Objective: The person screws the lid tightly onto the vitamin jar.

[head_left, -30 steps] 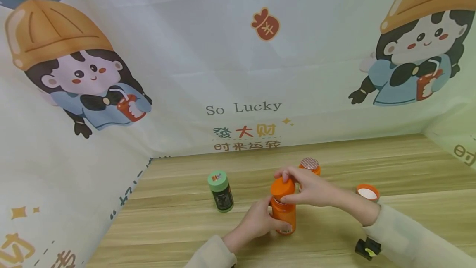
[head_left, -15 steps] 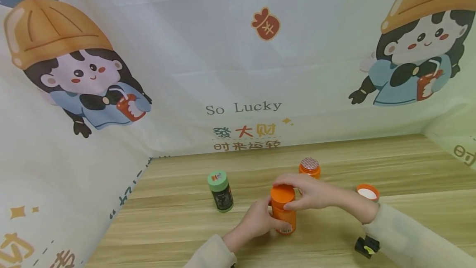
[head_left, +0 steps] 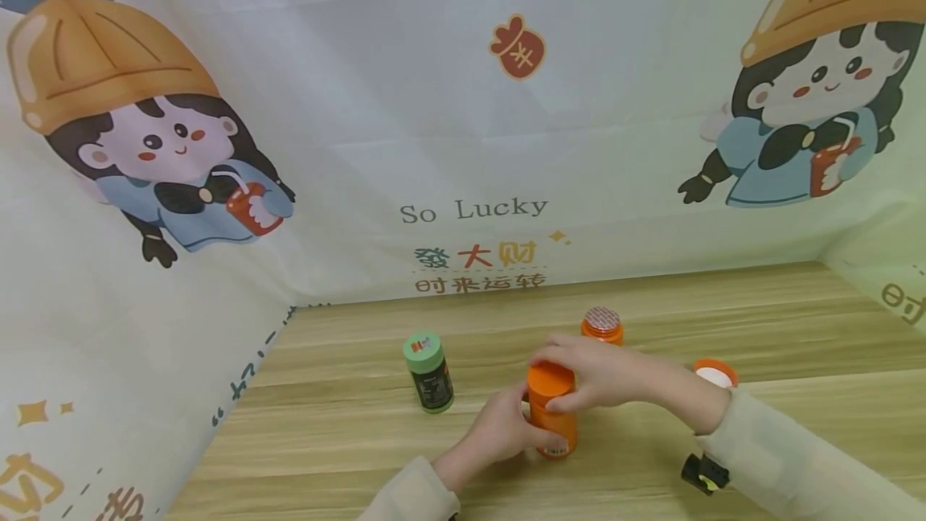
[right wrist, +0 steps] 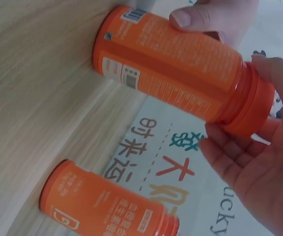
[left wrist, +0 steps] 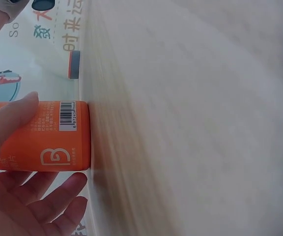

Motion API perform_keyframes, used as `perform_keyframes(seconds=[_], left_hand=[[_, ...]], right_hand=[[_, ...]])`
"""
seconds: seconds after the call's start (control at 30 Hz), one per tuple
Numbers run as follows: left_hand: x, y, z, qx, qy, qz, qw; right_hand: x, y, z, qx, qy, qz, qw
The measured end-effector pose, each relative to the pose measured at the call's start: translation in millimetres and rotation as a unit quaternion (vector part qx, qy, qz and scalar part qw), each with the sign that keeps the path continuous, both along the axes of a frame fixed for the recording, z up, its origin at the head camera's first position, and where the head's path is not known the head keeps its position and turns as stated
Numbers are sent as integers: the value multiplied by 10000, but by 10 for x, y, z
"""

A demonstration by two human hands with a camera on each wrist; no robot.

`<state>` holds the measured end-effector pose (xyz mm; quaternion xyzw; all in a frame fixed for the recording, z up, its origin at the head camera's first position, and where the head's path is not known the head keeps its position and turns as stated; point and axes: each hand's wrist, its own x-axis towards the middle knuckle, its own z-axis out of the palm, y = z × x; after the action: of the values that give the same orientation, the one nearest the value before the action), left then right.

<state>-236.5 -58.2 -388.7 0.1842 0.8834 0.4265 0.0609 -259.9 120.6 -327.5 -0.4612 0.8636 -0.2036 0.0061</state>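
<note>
An orange pill bottle stands upright on the wooden table, a barcode near its base. My left hand grips its body low down, thumb across the front, as the left wrist view shows close up. On top sits an orange screw cap, which my right hand holds from above. In the right wrist view the thumb and fingers of that hand curl round the cap's edge. Just behind stands a second orange bottle, uncapped, its mouth covered by a patterned seal. The right hand partly hides it.
A dark bottle with a green lid stands to the left. A loose orange cap lies white inside up at the right, partly behind my right forearm. A printed white cloth rises along the table's back and left side.
My right hand has lowered the tilted orange cap onto the bottle, where it now sits level. Since then the right hand and forearm have shifted slightly. The left hand has kept its place.
</note>
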Motion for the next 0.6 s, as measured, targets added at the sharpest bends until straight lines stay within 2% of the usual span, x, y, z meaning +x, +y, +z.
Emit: perform_keyframes(seconds=[0.17, 0.33, 0.47, 0.6], left_hand=[[0, -9, -4, -9, 31, -24, 10000], [6, -13, -9, 29, 56, -46, 10000], [14, -4, 2, 101, -17, -66, 9999], [20, 6, 25, 220, -100, -65, 9997]], right_hand=[[42, -60, 6, 127, 79, -420, 9990], [54, -108, -29, 121, 555, -713, 9958], [75, -147, -66, 234, 1041, -1018, 9891], [110, -200, -81, 347, 1459, -1440, 9781]])
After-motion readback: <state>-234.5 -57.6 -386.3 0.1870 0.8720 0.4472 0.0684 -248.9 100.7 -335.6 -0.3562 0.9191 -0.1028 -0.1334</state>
